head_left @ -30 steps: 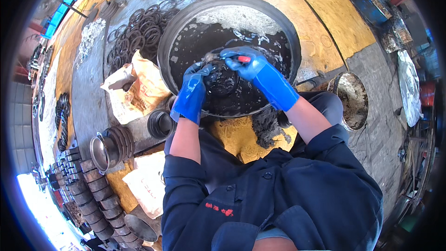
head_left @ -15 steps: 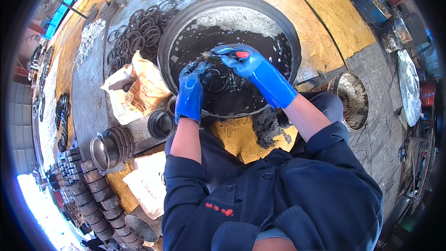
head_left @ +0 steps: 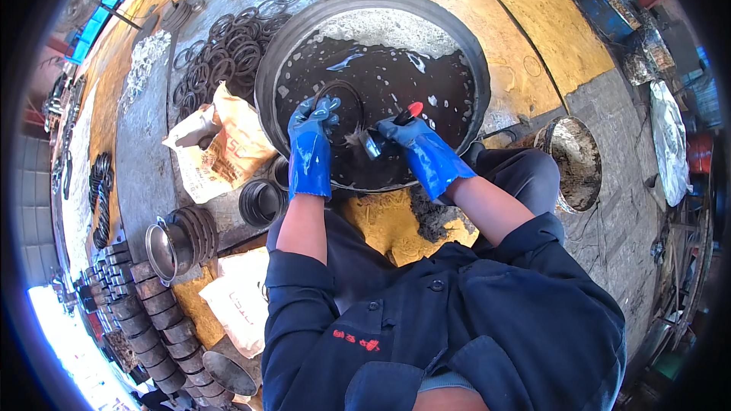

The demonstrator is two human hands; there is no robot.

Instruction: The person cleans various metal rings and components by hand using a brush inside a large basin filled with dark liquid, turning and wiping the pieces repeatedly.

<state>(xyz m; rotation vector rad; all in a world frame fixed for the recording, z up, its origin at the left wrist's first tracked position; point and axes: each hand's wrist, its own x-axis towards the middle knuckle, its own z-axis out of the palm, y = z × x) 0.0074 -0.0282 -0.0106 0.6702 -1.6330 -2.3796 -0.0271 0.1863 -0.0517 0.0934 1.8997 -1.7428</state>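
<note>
Over a wide round tub (head_left: 480, 80) of dark liquid, my left hand (head_left: 311, 141) in a blue rubber glove grips a thin dark ring (head_left: 356, 93), held tilted by its left side. My right hand (head_left: 422, 148), gloved the same way, is closed around a paintbrush (head_left: 371, 144). The brush's red handle end sticks up above the hand, and its metal band and bristles point left toward the lower part of the ring. Whether the bristles touch the ring I cannot tell. Pale foam or residue (head_left: 396, 29) coats the tub's far inner side.
Left of the tub lies a heap of dark rings (head_left: 228, 53). A torn paper bag (head_left: 225, 148) and stacked rings (head_left: 261, 204) sit nearer. Rows of metal cylinders (head_left: 156, 320) stand lower left. A dirty bucket (head_left: 575, 164) is beside my right knee.
My right hand has moved down and right with the brush, its red handle end now pointing up. In my left hand the ring has come up, standing clearer above the liquid.
</note>
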